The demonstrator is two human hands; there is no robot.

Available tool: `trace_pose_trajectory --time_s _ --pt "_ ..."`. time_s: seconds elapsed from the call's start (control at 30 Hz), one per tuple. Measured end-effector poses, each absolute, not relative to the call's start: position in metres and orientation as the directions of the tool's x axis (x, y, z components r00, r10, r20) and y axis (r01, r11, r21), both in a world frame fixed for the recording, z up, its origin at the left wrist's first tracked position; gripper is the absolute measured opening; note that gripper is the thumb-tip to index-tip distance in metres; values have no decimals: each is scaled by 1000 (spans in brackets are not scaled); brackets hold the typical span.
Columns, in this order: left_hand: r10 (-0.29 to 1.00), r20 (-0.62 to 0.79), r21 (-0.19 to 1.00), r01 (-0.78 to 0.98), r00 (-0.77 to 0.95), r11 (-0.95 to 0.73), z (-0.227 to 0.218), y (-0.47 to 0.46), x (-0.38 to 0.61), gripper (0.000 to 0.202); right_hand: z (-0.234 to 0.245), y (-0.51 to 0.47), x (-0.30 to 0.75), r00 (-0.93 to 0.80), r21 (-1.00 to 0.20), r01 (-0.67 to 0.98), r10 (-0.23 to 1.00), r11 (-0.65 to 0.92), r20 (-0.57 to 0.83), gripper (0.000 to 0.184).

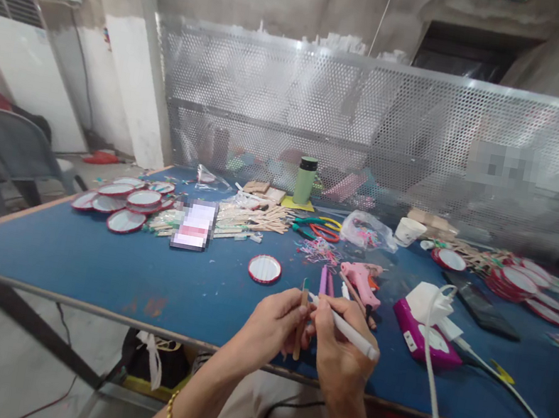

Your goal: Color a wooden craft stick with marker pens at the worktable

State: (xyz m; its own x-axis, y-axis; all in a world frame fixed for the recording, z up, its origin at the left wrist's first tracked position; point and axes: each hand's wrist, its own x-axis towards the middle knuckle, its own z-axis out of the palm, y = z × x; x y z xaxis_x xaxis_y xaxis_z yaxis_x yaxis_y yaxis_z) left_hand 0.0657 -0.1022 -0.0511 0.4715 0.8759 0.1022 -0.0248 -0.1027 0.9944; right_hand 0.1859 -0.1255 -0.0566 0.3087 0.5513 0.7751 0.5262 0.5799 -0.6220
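At six o'clock, over the blue table, the left hand is clamped on a green-tipped wooden stick and the right hand on a white pen, its point close to the stick's upper end. From there, a red-rimmed disc lies at eleven o'clock and a pink glue gun at one, with a green bottle farther off at twelve.
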Motion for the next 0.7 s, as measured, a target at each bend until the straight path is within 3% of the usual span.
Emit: trace_pose_trajectory --time_s 0.3,0.7 --pt "883 90 996 -30 461 -86 -49 -103 66 40 -56 -127 183 363 -682 430 578 591 731 18" --pt "891 90 995 -3 445 -99 -48 -104 67 38 -56 -126 186 283 -631 497 576 596 767 16"
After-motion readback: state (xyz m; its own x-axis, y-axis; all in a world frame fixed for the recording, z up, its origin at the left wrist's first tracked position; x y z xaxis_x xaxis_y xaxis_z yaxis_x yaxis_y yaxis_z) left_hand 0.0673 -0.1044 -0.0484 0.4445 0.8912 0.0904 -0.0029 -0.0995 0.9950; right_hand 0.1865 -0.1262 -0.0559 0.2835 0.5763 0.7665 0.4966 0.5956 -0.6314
